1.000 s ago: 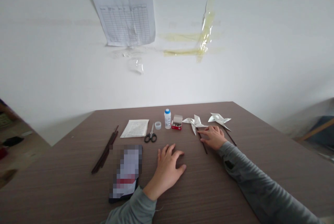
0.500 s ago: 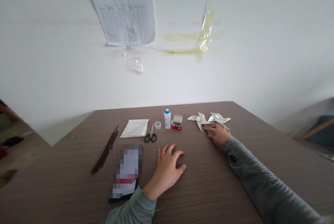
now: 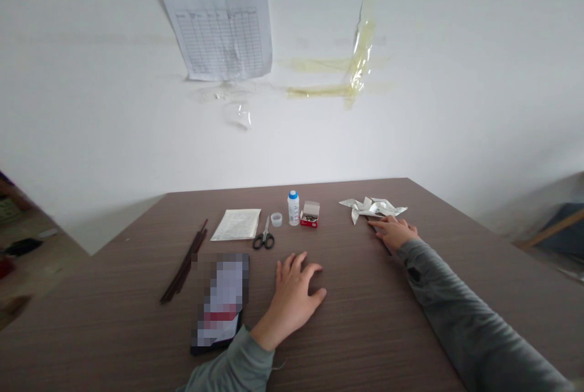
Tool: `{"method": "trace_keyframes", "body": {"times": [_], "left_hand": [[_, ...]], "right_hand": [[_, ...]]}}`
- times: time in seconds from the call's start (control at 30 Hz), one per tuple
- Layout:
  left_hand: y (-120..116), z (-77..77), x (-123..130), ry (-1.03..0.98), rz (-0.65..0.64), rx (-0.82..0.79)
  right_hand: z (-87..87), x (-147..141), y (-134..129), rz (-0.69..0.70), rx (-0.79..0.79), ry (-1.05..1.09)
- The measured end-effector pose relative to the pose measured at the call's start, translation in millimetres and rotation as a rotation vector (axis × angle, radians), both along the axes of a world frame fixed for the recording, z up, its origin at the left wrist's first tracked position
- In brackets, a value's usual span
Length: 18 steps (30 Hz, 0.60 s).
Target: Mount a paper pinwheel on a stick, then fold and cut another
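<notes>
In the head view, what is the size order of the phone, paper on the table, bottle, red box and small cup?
Phone (largest)
Paper
Bottle and red box: too alike to rank
Small cup (smallest)

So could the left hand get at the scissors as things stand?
Probably yes: the left hand is open with spread fingers, the scissors lie close by, and nothing visible stands between them.

The brown table [image 3: 347,319] carries a phone [image 3: 223,294] and sticks [image 3: 186,262] left of the left hand [image 3: 294,294]; paper [image 3: 236,224], scissors [image 3: 264,235], cup [image 3: 276,220], bottle [image 3: 293,210], red box [image 3: 309,223] beyond it; pinwheels [image 3: 378,207] just beyond the right hand [image 3: 394,233].
</notes>
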State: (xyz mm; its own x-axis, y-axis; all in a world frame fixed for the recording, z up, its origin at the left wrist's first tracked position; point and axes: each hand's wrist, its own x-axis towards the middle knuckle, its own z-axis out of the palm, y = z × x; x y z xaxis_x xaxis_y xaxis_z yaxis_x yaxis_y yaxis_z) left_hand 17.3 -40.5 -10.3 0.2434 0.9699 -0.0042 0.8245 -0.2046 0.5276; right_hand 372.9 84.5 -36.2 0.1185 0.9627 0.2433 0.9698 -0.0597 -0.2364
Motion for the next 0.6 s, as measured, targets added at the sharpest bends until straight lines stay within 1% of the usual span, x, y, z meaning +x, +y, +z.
{"method": "trace_keyframes", "body": {"times": [0.1,0.17,0.3,0.47,0.6], "left_hand": [[-1,1.1,1,0.022,-0.008,-0.012],[-1,2.4,1,0.037,-0.009,-0.019],[-1,3.3,1,0.028,-0.003,-0.02],[1,-2.0,-2,0.011,-0.014,0.003],[2,-3.7,-4,0.05,-0.031,0.005]], "right_hand": [[4.8,8,5,-0.021,-0.158,0.009],[8.9,14,9,-0.03,-0.204,0.007],[11.5,21,11,-0.045,-0.217,-0.007],[10.8,27,9,-0.088,-0.21,-0.014],[12.1,37,12,-0.082,-0.204,-0.008]]}}
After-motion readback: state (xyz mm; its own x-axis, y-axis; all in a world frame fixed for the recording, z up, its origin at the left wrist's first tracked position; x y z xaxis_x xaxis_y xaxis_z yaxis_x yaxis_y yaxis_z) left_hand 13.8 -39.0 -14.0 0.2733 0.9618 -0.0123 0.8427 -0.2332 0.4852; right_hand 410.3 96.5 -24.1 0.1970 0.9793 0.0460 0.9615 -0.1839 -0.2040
